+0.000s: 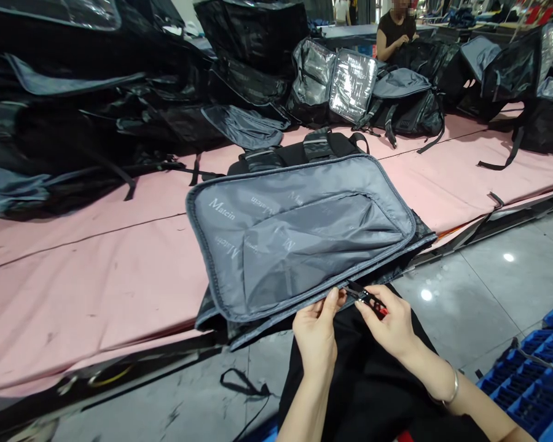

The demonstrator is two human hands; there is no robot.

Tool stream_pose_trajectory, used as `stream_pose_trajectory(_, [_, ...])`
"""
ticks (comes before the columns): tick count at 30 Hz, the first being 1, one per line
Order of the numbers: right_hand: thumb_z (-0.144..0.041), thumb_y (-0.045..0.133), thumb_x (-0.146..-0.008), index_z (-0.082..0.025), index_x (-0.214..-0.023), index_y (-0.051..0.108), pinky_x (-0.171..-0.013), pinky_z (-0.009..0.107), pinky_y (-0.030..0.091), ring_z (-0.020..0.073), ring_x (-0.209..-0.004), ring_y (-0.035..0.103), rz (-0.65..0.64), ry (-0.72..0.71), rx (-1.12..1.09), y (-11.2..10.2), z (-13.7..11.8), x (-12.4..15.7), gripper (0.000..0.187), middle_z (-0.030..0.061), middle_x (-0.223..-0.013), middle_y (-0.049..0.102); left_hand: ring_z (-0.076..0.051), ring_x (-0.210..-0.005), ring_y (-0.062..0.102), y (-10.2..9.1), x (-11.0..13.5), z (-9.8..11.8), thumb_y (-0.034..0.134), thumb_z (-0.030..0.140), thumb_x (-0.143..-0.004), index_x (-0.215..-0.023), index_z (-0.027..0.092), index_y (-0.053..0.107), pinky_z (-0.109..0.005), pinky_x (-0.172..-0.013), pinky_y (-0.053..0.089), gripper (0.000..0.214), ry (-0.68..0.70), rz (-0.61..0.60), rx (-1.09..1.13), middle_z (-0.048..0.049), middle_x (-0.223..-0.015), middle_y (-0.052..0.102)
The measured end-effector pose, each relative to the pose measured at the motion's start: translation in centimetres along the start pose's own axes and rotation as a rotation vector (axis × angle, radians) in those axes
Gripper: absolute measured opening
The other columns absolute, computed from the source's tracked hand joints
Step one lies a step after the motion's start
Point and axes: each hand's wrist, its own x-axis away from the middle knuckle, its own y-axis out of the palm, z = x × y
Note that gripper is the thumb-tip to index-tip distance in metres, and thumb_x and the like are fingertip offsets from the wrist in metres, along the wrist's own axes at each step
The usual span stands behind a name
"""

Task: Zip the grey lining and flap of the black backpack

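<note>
A backpack point(295, 239) lies open at the near table edge, its grey lining printed with "Matein" facing up and its padded straps at the far side. With thumb and fingers, my left hand point(320, 328) pinches the bag's near seam edge. Small black thread snips point(363, 294) with a red part sit in my right hand point(391, 322), closed around them. Their tips are at the seam edge, just beside my left fingertips. Whether a thread lies between the blades is too small to tell.
Several black bags point(166, 116) are piled along the back and left of the pink-covered table point(120, 270); one shows silver lining point(352, 83). Another person point(396, 34) works at the far side. Blue plastic pallets point(529, 374) stand on the floor at right. A black strap point(244, 383) lies below the table.
</note>
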Motion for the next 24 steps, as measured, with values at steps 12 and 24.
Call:
stream_pose_trajectory(12, [-0.028, 0.059, -0.081, -0.019, -0.092, 0.059, -0.059, 0.023, 0.048, 0.0128, -0.062, 0.060, 0.022, 0.048, -0.085, 0.3, 0.5, -0.3, 0.014, 0.0014, -0.077, 0.065, -0.017, -0.066, 0.065, 0.3, 0.3, 0.6, 0.079, 0.030, -0.055, -0.068, 0.011, 0.067, -0.032, -0.072, 0.054, 0.026, -0.031, -0.033, 0.039, -0.0060, -0.069, 0.069])
stream_pose_trajectory(24, [-0.031, 0.061, -0.080, -0.019, -0.089, 0.058, -0.050, 0.021, 0.044, 0.0105, -0.054, 0.054, 0.022, 0.114, -0.207, 0.6, 1.1, -0.1, 0.015, -0.0003, -0.071, 0.062, -0.022, -0.073, 0.067, 0.2, 0.2, 1.0, 0.079, 0.030, -0.055, -0.070, 0.010, 0.067, -0.037, -0.075, 0.056, 0.028, -0.050, -0.092, 0.029, -0.0079, -0.074, 0.070])
